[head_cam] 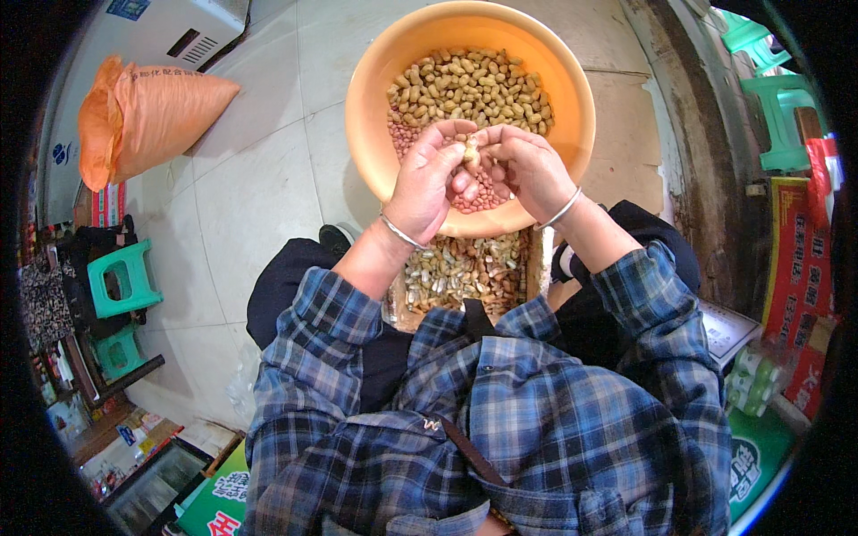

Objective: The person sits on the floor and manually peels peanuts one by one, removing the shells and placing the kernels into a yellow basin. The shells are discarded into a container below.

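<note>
Both hands meet above the near part of a wide orange plastic basin [365, 127]. Between the fingertips is a peanut pod [471, 155], gripped by my left hand [429, 174] and my right hand [536, 171] together; whether its shell is cracked I cannot tell. Unshelled peanuts [476, 84] are heaped at the basin's far side. Shelled pink peanut kernels [479, 195] lie at the near side, partly hidden under my hands. Just below the basin, between my legs, a box [536, 261] holds a pile of empty peanut shells [462, 268].
An orange woven sack [161, 117] stands on the tiled floor [261, 161] at the left, beside a white appliance [147, 40]. Green plastic stools [124, 278] are at the left, and another green stool [781, 120] is at the upper right. Flattened cardboard [623, 134] lies right of the basin.
</note>
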A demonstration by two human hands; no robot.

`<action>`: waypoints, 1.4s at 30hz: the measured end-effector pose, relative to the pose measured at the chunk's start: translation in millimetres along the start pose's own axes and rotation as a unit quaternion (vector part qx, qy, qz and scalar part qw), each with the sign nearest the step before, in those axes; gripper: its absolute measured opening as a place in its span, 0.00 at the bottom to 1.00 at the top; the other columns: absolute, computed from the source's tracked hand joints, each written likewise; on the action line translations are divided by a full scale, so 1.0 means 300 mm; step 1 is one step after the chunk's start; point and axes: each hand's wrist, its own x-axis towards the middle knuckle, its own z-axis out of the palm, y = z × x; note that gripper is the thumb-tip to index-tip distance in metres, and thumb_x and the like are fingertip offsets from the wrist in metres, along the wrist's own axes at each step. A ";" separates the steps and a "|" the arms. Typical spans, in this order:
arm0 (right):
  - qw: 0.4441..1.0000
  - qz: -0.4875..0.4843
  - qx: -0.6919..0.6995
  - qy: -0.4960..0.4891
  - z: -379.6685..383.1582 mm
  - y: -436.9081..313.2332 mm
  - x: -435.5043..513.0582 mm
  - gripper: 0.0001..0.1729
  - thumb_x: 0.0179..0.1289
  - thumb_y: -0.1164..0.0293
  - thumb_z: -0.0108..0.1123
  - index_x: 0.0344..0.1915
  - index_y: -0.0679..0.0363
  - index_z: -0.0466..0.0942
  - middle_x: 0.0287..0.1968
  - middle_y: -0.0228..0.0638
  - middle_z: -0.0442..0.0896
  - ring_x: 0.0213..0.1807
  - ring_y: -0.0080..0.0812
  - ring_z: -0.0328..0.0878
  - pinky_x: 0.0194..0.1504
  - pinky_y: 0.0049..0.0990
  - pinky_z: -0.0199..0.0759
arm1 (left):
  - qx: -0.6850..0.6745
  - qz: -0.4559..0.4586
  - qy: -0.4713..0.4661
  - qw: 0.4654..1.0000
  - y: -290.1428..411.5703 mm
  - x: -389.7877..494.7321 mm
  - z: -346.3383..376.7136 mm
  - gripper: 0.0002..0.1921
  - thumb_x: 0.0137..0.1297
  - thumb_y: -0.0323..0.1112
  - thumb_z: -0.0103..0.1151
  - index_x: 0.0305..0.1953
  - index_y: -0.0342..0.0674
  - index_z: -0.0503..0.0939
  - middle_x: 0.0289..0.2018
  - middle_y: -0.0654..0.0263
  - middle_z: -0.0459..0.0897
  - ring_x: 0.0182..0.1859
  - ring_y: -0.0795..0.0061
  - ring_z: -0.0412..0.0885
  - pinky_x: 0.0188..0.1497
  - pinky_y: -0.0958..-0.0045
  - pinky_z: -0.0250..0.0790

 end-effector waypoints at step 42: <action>0.766 -0.256 -0.582 0.094 -0.131 0.012 0.100 0.09 0.51 0.72 0.65 0.29 0.63 0.74 0.26 0.44 0.78 0.31 0.41 0.78 0.33 0.33 0.72 | 0.320 0.011 0.124 0.939 -0.003 0.055 -0.104 0.12 0.66 0.44 0.53 0.32 0.43 0.71 0.23 0.73 0.71 0.16 0.92 0.62 0.13 0.88 0.56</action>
